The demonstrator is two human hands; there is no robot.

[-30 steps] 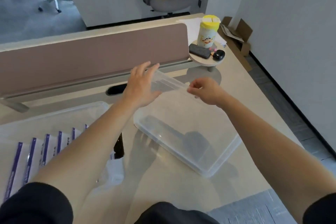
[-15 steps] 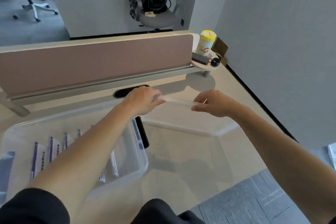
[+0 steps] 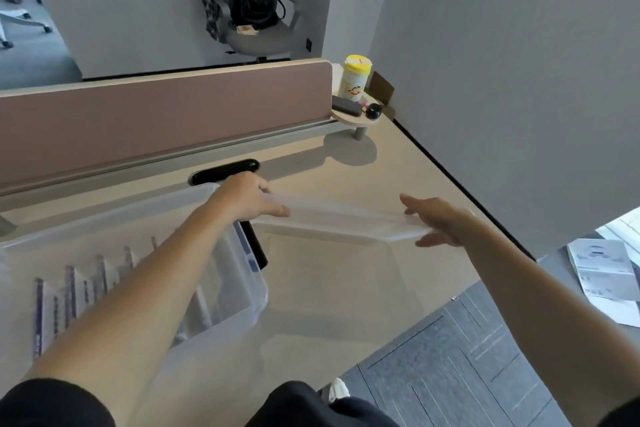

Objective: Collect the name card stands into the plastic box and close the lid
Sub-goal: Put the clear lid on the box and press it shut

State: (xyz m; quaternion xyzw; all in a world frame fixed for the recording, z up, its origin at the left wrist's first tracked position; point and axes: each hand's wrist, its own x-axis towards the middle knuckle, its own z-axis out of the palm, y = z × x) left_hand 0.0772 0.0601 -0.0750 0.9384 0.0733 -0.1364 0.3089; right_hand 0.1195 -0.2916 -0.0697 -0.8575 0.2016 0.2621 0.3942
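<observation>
**At a beige worktop point(image 3: 398, 163), clear plastic lid point(image 3: 339, 215) held beside open clear plastic box point(image 3: 242, 305)**

At the left of the worktop the box sits uncovered. A person holds the rectangular lid in the air to its right, over bare surface. The left hand point(image 3: 247, 199) grips the lid's far edge between thumb and curled fingers. The right hand point(image 3: 441, 222) meets the other end with fingers straight and spread, the thumb above the corner and the rest below. Inside the box, transparent name card stands with purple stripes point(image 3: 71, 288) stand in a row, partly hidden by the left forearm crossing over them. A black latch point(image 3: 256, 248) on the box's right end sits just below the lid's left end. Behind the hands are a black oval cable slot point(image 3: 223, 172) and a dusty-pink divider panel point(image 3: 166, 114). A small round shelf point(image 3: 356, 120) at the panel's end carries a yellow-capped canister point(image 3: 355, 78) and two black objects. Printed papers point(image 3: 606, 274) lie on the grey carpet point(image 3: 450, 357) at right.
</observation>
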